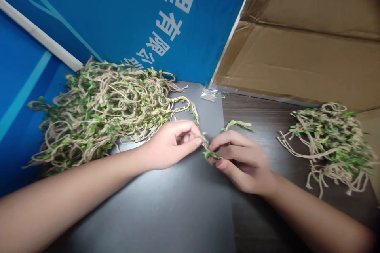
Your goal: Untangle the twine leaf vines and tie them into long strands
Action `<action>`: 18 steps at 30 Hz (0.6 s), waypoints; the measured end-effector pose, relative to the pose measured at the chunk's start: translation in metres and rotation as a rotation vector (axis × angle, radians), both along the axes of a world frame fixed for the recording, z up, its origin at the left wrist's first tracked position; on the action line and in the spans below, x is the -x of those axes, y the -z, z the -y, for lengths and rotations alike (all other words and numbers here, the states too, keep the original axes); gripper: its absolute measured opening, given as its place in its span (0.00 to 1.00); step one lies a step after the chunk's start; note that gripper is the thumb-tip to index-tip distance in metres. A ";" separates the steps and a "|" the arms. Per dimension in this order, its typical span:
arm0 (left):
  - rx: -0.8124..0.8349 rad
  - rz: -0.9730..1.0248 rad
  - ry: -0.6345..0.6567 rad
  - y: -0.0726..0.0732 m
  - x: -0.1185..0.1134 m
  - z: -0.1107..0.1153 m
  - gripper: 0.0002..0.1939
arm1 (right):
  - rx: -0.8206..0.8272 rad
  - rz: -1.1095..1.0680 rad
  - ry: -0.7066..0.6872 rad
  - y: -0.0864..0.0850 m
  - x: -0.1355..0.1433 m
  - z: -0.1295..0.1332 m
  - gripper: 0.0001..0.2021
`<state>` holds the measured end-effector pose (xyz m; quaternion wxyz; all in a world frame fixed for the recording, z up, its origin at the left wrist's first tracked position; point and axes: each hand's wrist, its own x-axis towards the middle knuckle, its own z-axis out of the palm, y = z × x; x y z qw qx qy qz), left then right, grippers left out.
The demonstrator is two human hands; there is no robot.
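Observation:
Near the middle of the view, a short length of leafy twine runs between my two hands. My left hand pinches its upper left end between thumb and fingertips. The fingers of my right hand are closed on its lower right end, where green leaves show. Part of the strand is hidden behind the right fingers. Just beyond my right hand, another leafy piece of twine lies on the dark wood-grain surface, touching neither hand visibly.
A large heap of leafy twine fills the left, with a smaller pile at the right. A small clear plastic packet lies on the grey surface. Behind stand a blue panel and brown cardboard.

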<state>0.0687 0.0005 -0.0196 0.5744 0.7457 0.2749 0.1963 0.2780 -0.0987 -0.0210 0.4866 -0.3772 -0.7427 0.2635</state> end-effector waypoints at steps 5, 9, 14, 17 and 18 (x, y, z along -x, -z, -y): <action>-0.047 -0.006 0.002 0.001 0.000 0.000 0.10 | -0.015 0.027 -0.090 0.001 0.004 0.002 0.06; -0.088 -0.010 0.023 -0.001 0.000 0.000 0.10 | -0.138 0.158 -0.075 0.006 0.002 0.007 0.10; -0.144 -0.031 0.022 -0.002 0.000 -0.001 0.11 | -0.230 0.246 0.011 0.009 -0.002 0.008 0.11; -0.135 -0.034 -0.001 0.000 0.000 0.000 0.10 | -0.303 0.218 0.129 0.007 -0.002 0.007 0.08; -0.134 -0.037 -0.009 0.001 0.000 0.000 0.10 | -0.301 0.208 0.178 0.006 -0.002 0.007 0.09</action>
